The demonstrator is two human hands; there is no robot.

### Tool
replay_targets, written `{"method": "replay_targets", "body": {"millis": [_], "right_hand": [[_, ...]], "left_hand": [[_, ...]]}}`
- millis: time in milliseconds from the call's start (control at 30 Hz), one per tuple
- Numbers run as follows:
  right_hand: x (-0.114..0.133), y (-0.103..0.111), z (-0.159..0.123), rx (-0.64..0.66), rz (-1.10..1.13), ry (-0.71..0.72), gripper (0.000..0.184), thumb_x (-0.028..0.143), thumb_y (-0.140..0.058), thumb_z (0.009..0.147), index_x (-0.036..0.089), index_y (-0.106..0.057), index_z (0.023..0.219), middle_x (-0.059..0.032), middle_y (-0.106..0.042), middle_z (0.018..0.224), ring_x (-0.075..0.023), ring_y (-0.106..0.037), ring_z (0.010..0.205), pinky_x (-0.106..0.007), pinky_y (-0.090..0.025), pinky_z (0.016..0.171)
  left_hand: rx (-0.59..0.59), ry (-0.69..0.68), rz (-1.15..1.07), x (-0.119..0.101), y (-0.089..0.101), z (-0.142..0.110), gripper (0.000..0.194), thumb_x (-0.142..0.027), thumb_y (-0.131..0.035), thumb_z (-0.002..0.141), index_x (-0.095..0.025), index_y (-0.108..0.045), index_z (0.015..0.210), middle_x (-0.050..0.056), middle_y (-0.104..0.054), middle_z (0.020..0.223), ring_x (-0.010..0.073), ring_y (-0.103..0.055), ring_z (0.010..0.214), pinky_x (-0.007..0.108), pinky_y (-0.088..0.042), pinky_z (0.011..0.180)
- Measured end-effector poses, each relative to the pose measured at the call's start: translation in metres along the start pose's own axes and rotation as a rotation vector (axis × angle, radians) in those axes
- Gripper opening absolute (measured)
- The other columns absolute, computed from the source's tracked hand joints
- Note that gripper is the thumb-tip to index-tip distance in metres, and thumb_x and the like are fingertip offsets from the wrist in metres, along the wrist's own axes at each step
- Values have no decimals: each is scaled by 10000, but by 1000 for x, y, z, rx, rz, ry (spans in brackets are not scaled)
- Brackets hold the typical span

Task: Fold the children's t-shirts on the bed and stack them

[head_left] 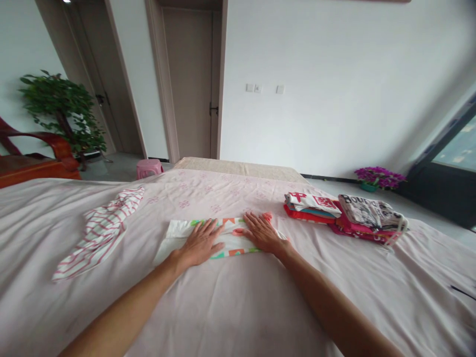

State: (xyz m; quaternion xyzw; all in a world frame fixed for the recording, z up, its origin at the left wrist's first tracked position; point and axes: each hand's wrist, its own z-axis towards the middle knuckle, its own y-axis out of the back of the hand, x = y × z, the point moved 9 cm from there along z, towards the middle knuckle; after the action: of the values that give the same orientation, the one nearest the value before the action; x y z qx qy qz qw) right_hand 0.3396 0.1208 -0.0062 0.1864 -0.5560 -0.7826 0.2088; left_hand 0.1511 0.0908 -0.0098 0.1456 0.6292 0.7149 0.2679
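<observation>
A white garment [228,241] with orange and green print lies folded into a long strip in front of me on a pale pink sheet [238,307]. Flat on its left part rests my left hand [202,240], fingers stretched out. My right hand [263,233] presses on its right end, also with fingers extended, and a bit of coral fabric [267,216] shows by the fingertips. Neither hand grips anything. The cloth directly beneath both palms is hidden.
A crumpled red-striped white garment [100,233] lies to the left. On the right sit two stacks of folded clothes, one topped by a white shirt [312,202], the other by a lettered garment [366,210]. A pink stool [148,168] stands beyond the sheet.
</observation>
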Motion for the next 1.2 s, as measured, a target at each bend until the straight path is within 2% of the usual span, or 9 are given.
{"method": "replay_targets", "body": {"millis": [267, 400, 500, 600, 700, 767, 933, 1067, 1200], "right_hand": [[-4, 2, -5, -53, -2, -38, 562, 428, -424, 1008, 234, -354, 1529, -117, -384, 1540, -281, -338, 1440, -494, -291, 1176], [-6, 1, -2, 45, 4, -68, 552, 423, -397, 1018, 179, -385, 1512, -150, -367, 1542, -290, -323, 1445, -505, -297, 1169], [6, 3, 2, 91, 13, -75, 554, 420, -343, 1034, 133, -382, 1506, -166, -335, 1555, -281, -299, 1457, -503, -281, 1174], [38, 11, 9, 52, 26, -19, 555, 427, -311, 1041, 140, -366, 1512, -149, -324, 1567, -255, -270, 1472, -486, -257, 1187], [67, 12, 18, 41, 39, 32, 565, 462, -335, 1029, 167, -377, 1508, -140, -355, 1557, -268, -301, 1459, -493, -260, 1183], [72, 9, 21, 60, 41, 32, 582, 484, -351, 1020, 161, -386, 1502, -149, -367, 1549, -283, -318, 1450, -499, -264, 1178], [35, 2, 10, 105, 18, -67, 571, 486, -309, 1030, 183, -373, 1510, -134, -358, 1557, -276, -322, 1449, -513, -298, 1155], [-2, 3, -12, 51, -14, -96, 608, 506, -310, 1022, 130, -421, 1486, -162, -390, 1534, -301, -333, 1441, -502, -267, 1174], [-22, 4, -30, -39, -40, -97, 603, 469, -343, 1017, 92, -430, 1479, -179, -411, 1516, -305, -348, 1433, -473, -270, 1183]], "left_hand": [[1, 322, 135, 88, 16, -52, 617, -547, -325, 967, -263, -381, 1512, 121, -288, 1609, 326, -232, 1487, 541, -199, 1162], [64, 470, 169, 113, 20, -65, 606, -518, -340, 967, -250, -388, 1509, 124, -313, 1599, 346, -295, 1459, 546, -247, 1138], [1, 510, 239, 107, 38, -49, 550, -469, -318, 979, -190, -553, 1390, 161, -433, 1527, 368, -347, 1426, 554, -251, 1133], [-139, 391, 214, 72, 52, -15, 538, -397, -260, 997, -141, -596, 1330, 173, -493, 1476, 324, -377, 1415, 484, -278, 1145], [-166, 244, 98, 36, 39, 12, 518, -365, -264, 1000, -159, -548, 1381, 140, -507, 1473, 265, -404, 1404, 420, -308, 1147], [-130, 230, 65, 26, 21, 19, 509, -391, -307, 993, -192, -519, 1410, 125, -480, 1499, 270, -396, 1410, 440, -313, 1144], [-72, 240, 115, 33, -6, 8, 574, -504, -360, 970, -245, -435, 1476, 110, -371, 1575, 293, -304, 1461, 480, -234, 1171], [-32, 289, 141, 54, -3, -6, 603, -533, -318, 974, -253, -396, 1502, 118, -342, 1588, 301, -294, 1465, 486, -228, 1163], [-39, 380, 211, 76, 8, -24, 602, -510, -300, 981, -238, -383, 1511, 130, -358, 1578, 314, -305, 1456, 496, -208, 1160]]}}
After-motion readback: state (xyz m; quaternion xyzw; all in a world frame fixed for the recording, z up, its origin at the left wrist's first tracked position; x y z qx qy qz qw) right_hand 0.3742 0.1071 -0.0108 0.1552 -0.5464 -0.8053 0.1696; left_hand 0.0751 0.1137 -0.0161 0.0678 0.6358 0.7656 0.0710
